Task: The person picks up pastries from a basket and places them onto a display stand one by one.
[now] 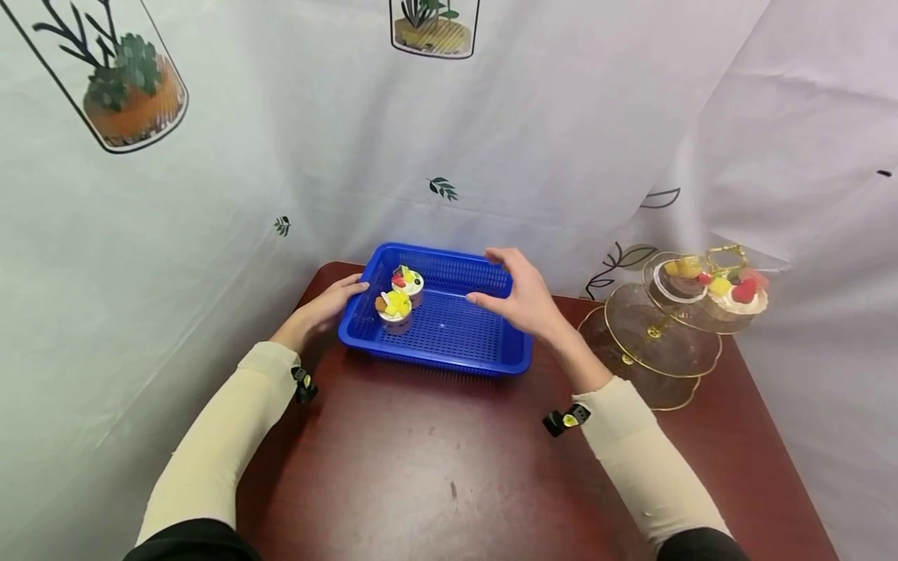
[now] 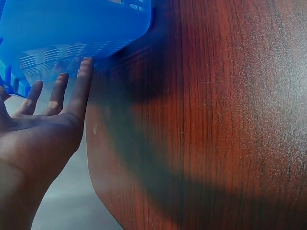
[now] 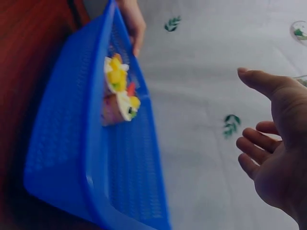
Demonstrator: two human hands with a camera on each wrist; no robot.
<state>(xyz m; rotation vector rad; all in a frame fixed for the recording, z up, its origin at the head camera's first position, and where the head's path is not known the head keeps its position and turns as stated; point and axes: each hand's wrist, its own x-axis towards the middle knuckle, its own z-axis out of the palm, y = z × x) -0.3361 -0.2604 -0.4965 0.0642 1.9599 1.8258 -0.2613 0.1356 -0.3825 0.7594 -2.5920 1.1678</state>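
Note:
My left hand (image 1: 328, 305) touches the left end of a blue plastic basket (image 1: 449, 360); in the left wrist view its fingers (image 2: 82, 81) stretch up against the slotted wall. Inside the basket, at its left end, stand two small dessert cups. The nearer dessert cup (image 1: 396, 313) has yellow fruit on top; the one behind, a dessert cup (image 1: 409, 284), carries red and yellow pieces on white cream. My right hand (image 1: 522, 296) hovers at the basket's right end, thumb and fingers spread apart and nothing between them. The right wrist view shows that hand (image 3: 278, 143) apart from the basket.
On the right of the brown table (image 1: 435, 460) stands a clear tiered stand (image 1: 652, 343) with gold rims. Its top tier holds a dessert cup (image 1: 679, 282) and a fruit-topped cake (image 1: 737, 298). A patterned white curtain (image 1: 337, 117) hangs close behind the table.

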